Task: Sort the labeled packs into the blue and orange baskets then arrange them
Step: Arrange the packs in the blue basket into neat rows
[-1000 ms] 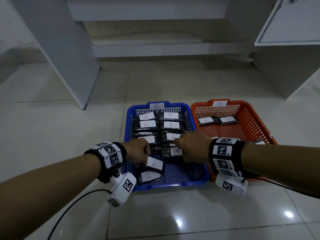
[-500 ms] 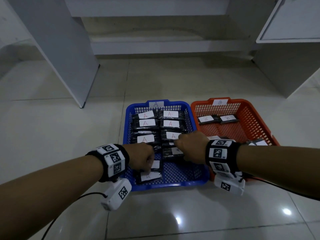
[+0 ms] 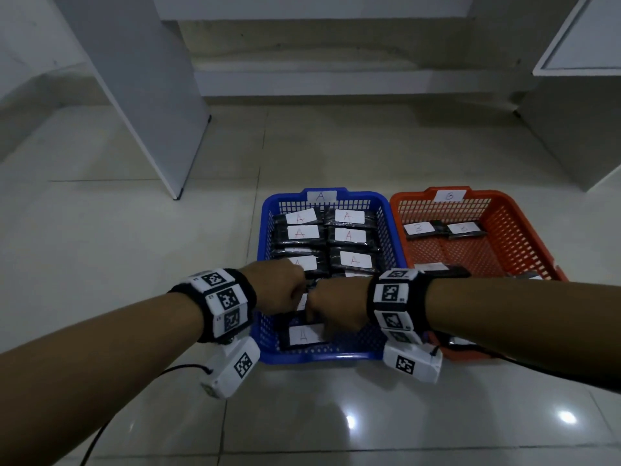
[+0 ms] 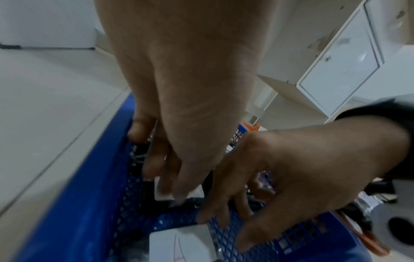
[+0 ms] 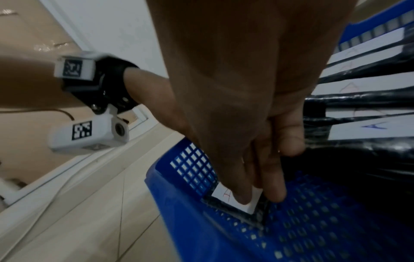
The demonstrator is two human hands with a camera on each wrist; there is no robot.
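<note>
blue basket (image 3: 331,355) front edge is where the action is now: both hands have slid back toward the near end since a second ago, and the loose a pack (image 3: 304,335) that sat tilted there now lies flat and square by the front wall. right hand (image 3: 337,306) has its fingertips (image 5: 243,198) pressing down on that pack's white label, fingers mostly straight, not gripping. left hand (image 3: 275,287) sits knuckle to knuckle with it, fingers (image 4: 177,184) bent down onto another labelled pack just behind; can't tell if it's pinching or only pushing. so this reads as tidying the a rows, sorting on this side looks done. further back the a packs (image 3: 349,234) sit in two neat columns. orange basket (image 3: 524,237) beside it has only two b packs (image 3: 443,228) lined up at the far end, with a couple more lying loose nearer, so that side probably needs arranging next
</note>
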